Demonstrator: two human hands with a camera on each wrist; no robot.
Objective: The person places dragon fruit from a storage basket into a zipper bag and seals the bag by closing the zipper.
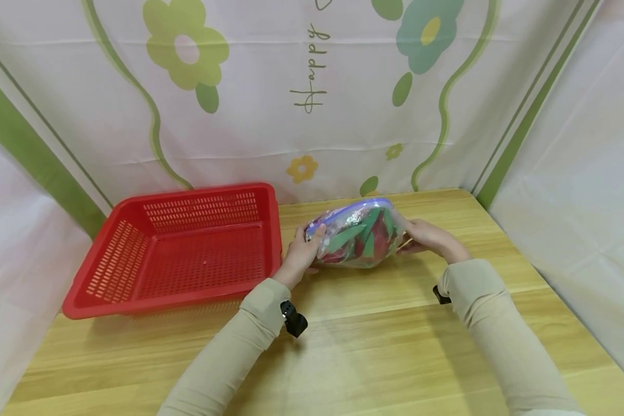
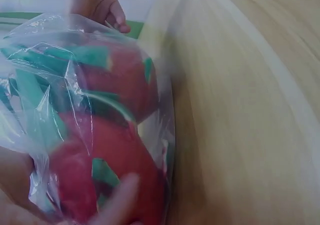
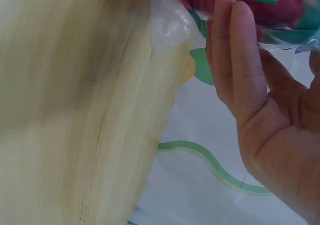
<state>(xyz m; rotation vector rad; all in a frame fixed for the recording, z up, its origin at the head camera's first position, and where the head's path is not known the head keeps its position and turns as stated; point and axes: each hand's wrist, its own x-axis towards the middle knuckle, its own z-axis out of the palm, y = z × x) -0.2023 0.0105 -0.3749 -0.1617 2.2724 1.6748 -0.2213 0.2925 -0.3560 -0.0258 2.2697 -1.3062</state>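
Observation:
A clear zip bag (image 1: 359, 237) with a purple seal strip is held just over the wooden table. Through the plastic show soft-looking red things with green leaf-like strips (image 2: 107, 162). At the bag's left end, my left hand (image 1: 303, 249) grips it, the thumb on top near the strip. My right hand (image 1: 429, 236) is at the opposite end; in the right wrist view its long fingers (image 3: 245, 60) reach nearly straight up against the bag's side. The left wrist view shows the left fingers blurred over the plastic.
A red plastic basket (image 1: 205, 297) with slotted walls stands on the table (image 1: 374, 341) left of the bag, close beside my left hand. Behind the table hangs a white cloth (image 1: 255, 127) with printed flowers, and more cloth closes off both sides.

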